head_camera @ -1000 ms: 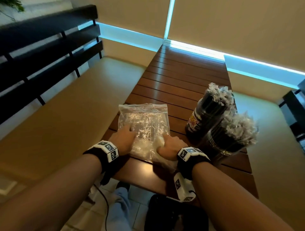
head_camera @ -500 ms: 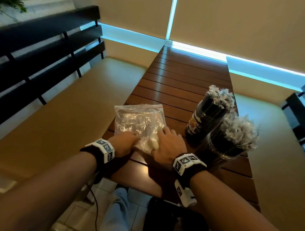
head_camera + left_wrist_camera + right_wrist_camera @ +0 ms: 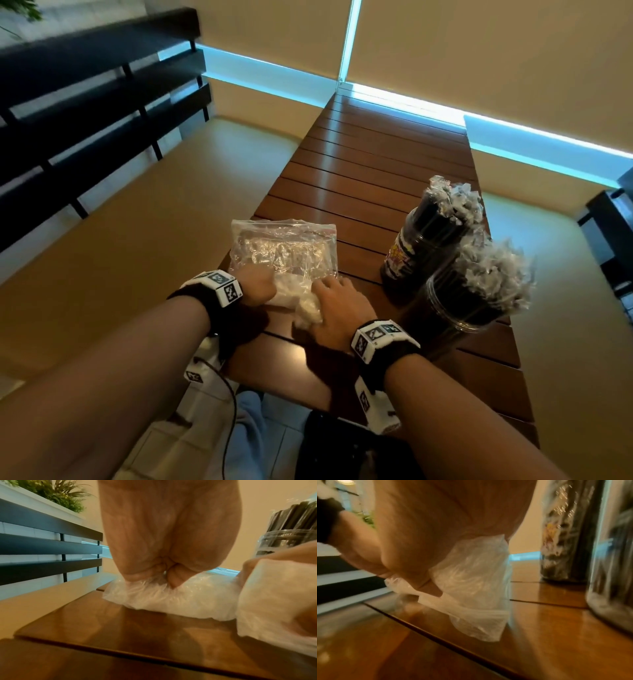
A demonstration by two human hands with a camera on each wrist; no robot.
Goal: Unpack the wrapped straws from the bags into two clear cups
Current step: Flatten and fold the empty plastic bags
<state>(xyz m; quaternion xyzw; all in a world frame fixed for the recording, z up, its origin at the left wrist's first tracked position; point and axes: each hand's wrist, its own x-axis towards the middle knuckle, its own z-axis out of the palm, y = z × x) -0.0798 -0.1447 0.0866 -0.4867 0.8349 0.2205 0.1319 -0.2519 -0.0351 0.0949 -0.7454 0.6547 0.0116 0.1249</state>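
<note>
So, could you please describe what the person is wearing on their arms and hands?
Both forearms are bare, with no sleeves or gloves. Each wrist carries a black band bearing white blocks printed with black square code markers. A thin dark cable hangs below the left wrist.

Head view looks steeply down over the tabletop (image 3: 359, 192); both wrist views sit low, close, sharing the plastic bag (image 3: 171, 601).

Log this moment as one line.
left hand: pinches empty bag | right hand: rolls bag's near end | both cups full of straws | table
</note>
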